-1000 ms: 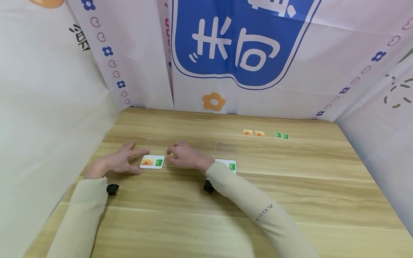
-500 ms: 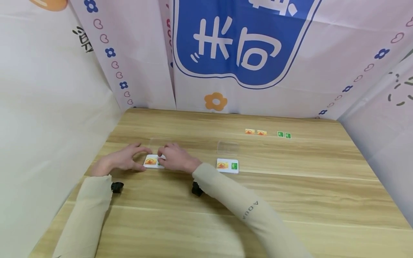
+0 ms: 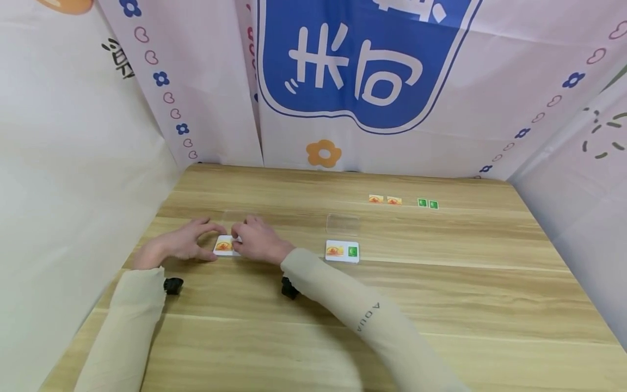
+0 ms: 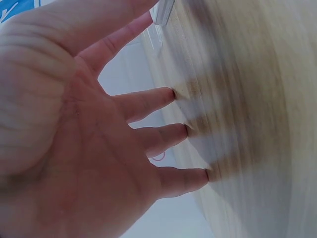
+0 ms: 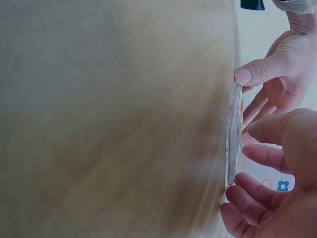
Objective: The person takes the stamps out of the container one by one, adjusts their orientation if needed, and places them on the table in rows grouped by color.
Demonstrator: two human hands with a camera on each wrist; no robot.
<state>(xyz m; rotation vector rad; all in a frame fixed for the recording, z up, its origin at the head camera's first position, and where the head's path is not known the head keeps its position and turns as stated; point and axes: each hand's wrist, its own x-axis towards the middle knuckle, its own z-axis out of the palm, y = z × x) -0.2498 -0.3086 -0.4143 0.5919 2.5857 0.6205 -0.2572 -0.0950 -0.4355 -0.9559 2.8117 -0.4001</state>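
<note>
In the head view my left hand [image 3: 183, 243] holds the left end of a white card [image 3: 223, 251], thumb at the near corner and index finger at the far corner. Its other fingertips rest on the table in the left wrist view. An orange-yellow sticker [image 3: 223, 246] shows on this card. My right hand [image 3: 258, 240] lies over the card's right half, hiding what is there. In the right wrist view, the right thumb and index finger touch the card's [image 5: 234, 144] upper side, a gap between them. Other right fingertips meet its edge and the table.
A second white card [image 3: 342, 258] with an orange-yellow and a green sticker lies to the right. Clear plates [image 3: 343, 224] lie behind both cards. Farther back are two orange-yellow stickers [image 3: 376, 199] and two green stickers [image 3: 422, 202]. Printed cloth walls [image 3: 210, 109] surround the wooden table [image 3: 465, 305].
My right hand has moved left from beside the left card onto its right half, covering the green sticker there. The second card is uncovered. My left hand has stayed at the left card.
</note>
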